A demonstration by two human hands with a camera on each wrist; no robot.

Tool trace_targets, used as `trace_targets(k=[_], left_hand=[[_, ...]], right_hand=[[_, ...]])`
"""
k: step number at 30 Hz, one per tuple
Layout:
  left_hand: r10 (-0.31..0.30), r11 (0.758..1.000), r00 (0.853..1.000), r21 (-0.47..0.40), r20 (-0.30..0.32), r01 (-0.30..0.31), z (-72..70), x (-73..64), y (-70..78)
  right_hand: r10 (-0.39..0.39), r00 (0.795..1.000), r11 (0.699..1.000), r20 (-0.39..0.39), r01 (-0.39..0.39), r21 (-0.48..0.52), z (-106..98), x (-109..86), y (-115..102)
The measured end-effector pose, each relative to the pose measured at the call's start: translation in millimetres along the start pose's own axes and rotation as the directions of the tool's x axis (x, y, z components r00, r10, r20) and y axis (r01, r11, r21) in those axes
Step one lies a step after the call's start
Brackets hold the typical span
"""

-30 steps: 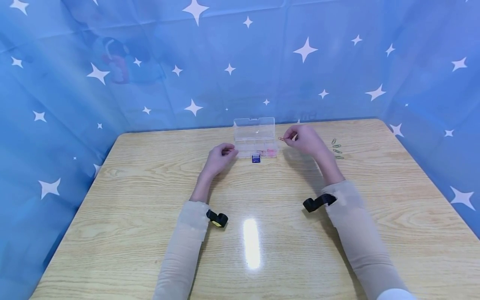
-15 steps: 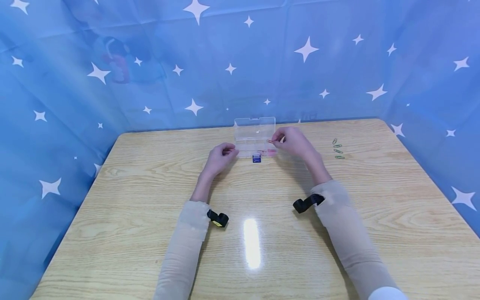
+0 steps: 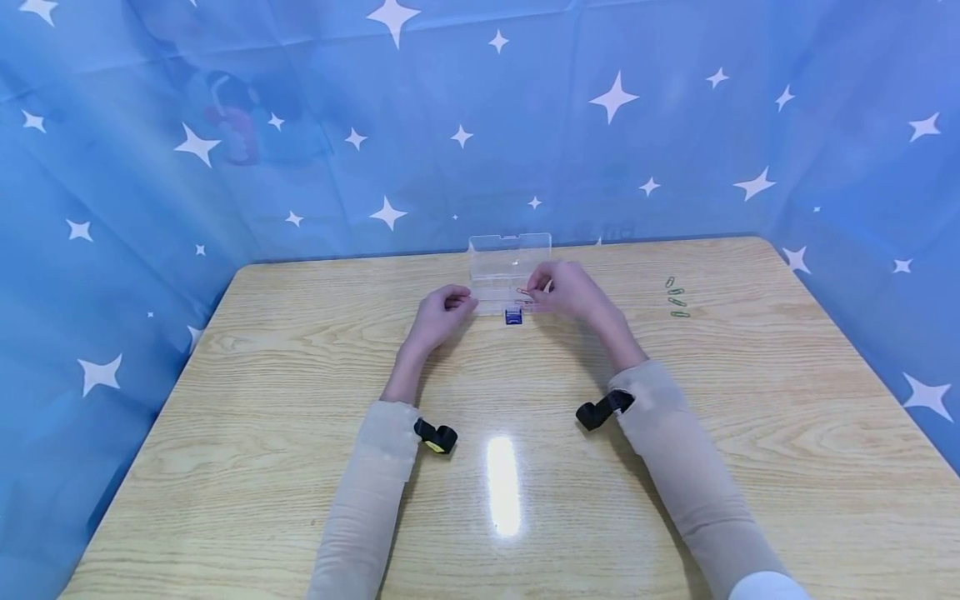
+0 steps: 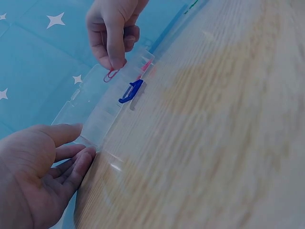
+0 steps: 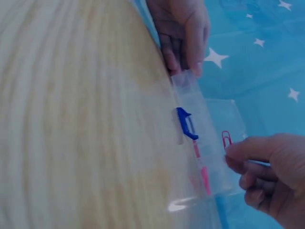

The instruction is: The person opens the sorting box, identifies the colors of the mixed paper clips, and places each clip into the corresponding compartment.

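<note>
A clear plastic compartment box [image 3: 491, 293] stands at the back of the table with its lid [image 3: 510, 254] raised. My left hand [image 3: 442, 317] holds its left end, thumb and fingertips at the corner, as the left wrist view shows. My right hand [image 3: 570, 292] pinches a red paper clip [image 5: 227, 139] between thumb and index finger over the box's compartments. On the box's front is a blue latch [image 4: 131, 91]. Pink-red pieces [image 5: 205, 180] lie inside the front compartments toward the right end, partly hidden by the right hand in the head view.
Several green paper clips [image 3: 677, 302] lie in a loose column on the wooden table [image 3: 300, 375], right of the right hand. A blue star-patterned curtain [image 3: 315, 100] hangs right behind the table's back edge and along both sides.
My right hand has moved left with the red paper clip, from beside the box's right end to over its compartments. My left hand has stayed at the left end.
</note>
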State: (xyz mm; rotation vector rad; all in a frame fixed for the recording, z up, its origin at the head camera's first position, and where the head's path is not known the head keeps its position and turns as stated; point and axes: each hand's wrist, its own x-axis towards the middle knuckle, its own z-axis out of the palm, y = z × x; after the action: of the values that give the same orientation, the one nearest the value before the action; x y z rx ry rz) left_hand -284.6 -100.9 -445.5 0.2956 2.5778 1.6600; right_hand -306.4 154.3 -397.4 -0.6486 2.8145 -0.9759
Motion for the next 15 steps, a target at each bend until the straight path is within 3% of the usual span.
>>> trace_targets(k=[15], left_hand=[[0.005,1.0,1.0,0.01,-0.003,-0.005,-0.7,-0.9,1.7]], right_hand=[[0.002,1.0,1.0,0.0,-0.002,-0.025,4.3,-0.4,1.6]])
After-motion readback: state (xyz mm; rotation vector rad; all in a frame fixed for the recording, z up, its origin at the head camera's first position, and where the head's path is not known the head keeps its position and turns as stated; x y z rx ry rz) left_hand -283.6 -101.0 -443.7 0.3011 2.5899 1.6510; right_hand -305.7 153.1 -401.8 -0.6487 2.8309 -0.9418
